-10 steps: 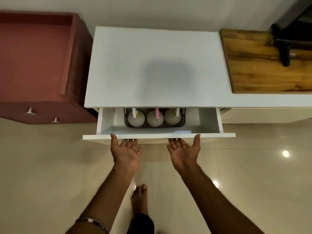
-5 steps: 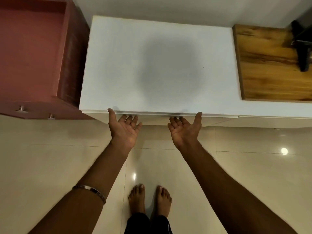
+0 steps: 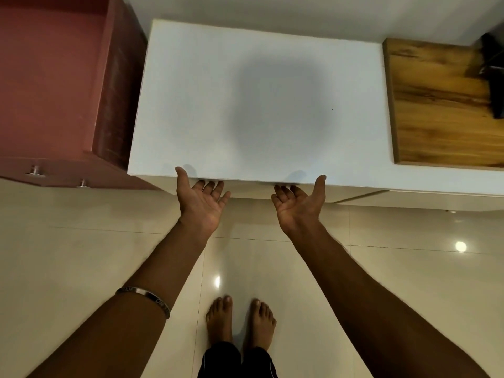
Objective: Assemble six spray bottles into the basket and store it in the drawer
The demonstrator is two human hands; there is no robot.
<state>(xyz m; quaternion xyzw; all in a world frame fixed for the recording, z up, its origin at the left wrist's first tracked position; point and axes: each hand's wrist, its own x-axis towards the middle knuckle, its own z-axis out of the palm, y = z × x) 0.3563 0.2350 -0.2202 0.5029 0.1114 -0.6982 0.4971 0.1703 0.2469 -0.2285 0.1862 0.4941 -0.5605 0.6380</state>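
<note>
Under the white cabinet top (image 3: 259, 105) the drawer front (image 3: 249, 190) runs left-right — straight fingers of left hand (image 3: 200, 199) and right hand (image 3: 298, 204) (palms up, holding nothing) touch it, equally near.

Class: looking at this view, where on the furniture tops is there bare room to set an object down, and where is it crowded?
The white cabinet top is bare from the red cabinet to the wooden board. Its front edge is crowded: left hand and right hand meet it. A black object occupies the board's far right.
</note>
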